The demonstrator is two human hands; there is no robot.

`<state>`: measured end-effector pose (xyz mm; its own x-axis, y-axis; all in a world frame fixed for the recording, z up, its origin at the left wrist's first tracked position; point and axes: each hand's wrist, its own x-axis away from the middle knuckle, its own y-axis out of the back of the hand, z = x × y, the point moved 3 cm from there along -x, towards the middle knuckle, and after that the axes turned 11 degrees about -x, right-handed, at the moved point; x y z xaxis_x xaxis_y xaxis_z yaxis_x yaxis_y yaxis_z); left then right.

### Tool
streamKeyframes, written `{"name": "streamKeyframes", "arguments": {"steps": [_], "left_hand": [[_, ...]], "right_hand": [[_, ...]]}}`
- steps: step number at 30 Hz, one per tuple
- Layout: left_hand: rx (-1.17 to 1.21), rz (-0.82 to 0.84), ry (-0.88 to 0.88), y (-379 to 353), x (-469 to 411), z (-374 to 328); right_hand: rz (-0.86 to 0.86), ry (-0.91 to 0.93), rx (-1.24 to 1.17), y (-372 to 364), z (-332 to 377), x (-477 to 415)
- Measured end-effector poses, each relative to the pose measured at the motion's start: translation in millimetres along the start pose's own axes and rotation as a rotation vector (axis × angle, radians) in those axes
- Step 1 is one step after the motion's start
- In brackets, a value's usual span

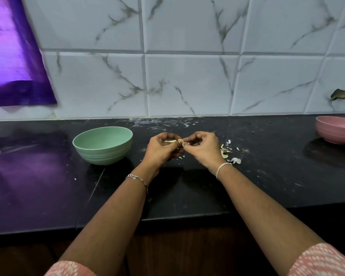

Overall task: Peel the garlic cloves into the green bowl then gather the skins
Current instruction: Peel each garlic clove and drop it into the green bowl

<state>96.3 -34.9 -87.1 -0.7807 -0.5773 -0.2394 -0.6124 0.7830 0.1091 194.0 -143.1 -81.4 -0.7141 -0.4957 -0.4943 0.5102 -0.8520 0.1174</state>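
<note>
Hands meet over black stone desk: my left hand pinches pale garlic clove, right hand nips its skin. Round green plastic bowl sits just left. Risk: clove slips, misses bowl; flakes scatter beyond loose papery skins.

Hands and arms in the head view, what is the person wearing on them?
The left hand has a thin silver chain-link bracelet at the wrist; the right hand has a pale thread band. Pink sleeves with a white pattern, left sleeve and right sleeve, leave the forearms uncovered.
</note>
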Motion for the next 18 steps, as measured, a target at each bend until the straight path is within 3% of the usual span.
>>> {"name": "streamKeyframes", "arguments": {"steps": [13, 18], "left_hand": [[-0.004, 0.005, 0.065, 1.0, -3.0, 5.4], [0.043, 0.005, 0.079, -0.5, -2.6, 4.7]], "right_hand": [[0.002, 0.113, 0.197, -1.2, 3.8, -0.1], [0.007, 0.134, 0.172, -2.1, -0.8, -1.6]]}}
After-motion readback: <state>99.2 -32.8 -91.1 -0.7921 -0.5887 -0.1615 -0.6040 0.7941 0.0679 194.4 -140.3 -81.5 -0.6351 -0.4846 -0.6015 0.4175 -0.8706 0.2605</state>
